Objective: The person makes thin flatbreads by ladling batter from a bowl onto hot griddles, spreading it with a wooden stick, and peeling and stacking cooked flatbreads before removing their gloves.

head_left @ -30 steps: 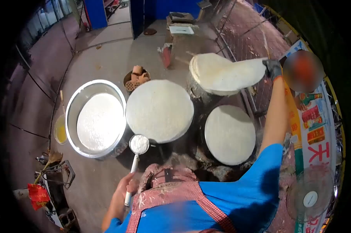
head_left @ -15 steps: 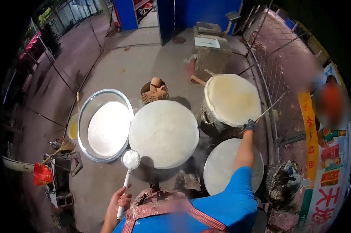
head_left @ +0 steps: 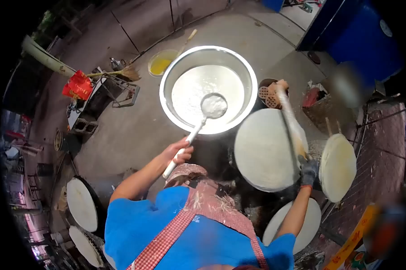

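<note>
My left hand (head_left: 180,150) is closed round the white handle of a ladle (head_left: 213,105). White batter fills the ladle's bowl, which hangs over the large metal basin (head_left: 253,90) of batter. My right hand (head_left: 307,171), in a dark glove, grips a long pale tool (head_left: 293,123), blurred by motion, over the right edge of a round griddle (head_left: 261,150). Right of that hand lies a stack of thin round flatbreads (head_left: 340,168). Another round griddle (head_left: 308,220) is partly hidden by my right forearm.
Behind the near griddle, a container holds perforated clay-coloured cylinders (head_left: 270,100). A bowl of yellow liquid (head_left: 160,65) with a stick stands left of the basin. More round griddles (head_left: 81,204) are at lower left. A broom (head_left: 129,73) and metal frame (head_left: 125,96) lie at left.
The view has turned left. The ladle has moved from beside the griddle to over the basin. My right hand has left the flatbread stack and moved to the griddle with the pale tool.
</note>
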Demonstrator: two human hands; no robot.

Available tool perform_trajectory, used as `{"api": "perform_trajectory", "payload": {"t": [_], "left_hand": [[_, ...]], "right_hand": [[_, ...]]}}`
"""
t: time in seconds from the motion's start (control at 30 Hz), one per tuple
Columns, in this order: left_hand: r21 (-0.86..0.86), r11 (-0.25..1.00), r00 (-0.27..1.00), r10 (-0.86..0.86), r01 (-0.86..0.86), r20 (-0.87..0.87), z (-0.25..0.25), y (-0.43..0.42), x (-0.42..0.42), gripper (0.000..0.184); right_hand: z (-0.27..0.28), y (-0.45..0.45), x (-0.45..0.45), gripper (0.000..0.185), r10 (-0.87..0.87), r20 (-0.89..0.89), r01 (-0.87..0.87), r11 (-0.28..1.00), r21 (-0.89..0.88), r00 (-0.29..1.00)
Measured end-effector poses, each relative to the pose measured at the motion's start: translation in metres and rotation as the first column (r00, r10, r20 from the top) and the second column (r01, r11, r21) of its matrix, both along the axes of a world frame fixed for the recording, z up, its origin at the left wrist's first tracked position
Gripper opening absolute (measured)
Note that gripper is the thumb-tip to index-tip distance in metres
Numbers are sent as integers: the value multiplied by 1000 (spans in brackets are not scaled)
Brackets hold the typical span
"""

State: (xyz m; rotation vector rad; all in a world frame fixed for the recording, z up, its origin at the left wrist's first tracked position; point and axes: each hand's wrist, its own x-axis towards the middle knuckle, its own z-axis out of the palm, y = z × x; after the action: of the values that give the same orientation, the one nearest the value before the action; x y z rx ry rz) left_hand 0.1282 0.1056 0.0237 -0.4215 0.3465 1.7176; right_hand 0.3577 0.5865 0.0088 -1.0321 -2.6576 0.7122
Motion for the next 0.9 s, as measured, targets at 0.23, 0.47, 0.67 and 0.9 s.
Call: {"api": "perform_trajectory", "payload": {"t": [0.23,0.47,0.67,0.9], "left_hand": [[-566,809,916,-335,158,-223,-156,-24,-207,12],[-726,591,644,-716,353,-270,-176,-20,-242,21],[-342,854,919,-344,391,193,-19,-13,-258,35],[-71,956,861,-288,285,-420,228,-18,-263,18]], "right_hand": [[-34,-205,-221,28,381,557,-545,823,159,738],[-34,-288,-216,43,169,601,-187,982,-33,781],[17,-359,-183,36,-58,405,66,998,-5,913],[130,-355,-198,29,-174,-279,259,917,304,944]]}}
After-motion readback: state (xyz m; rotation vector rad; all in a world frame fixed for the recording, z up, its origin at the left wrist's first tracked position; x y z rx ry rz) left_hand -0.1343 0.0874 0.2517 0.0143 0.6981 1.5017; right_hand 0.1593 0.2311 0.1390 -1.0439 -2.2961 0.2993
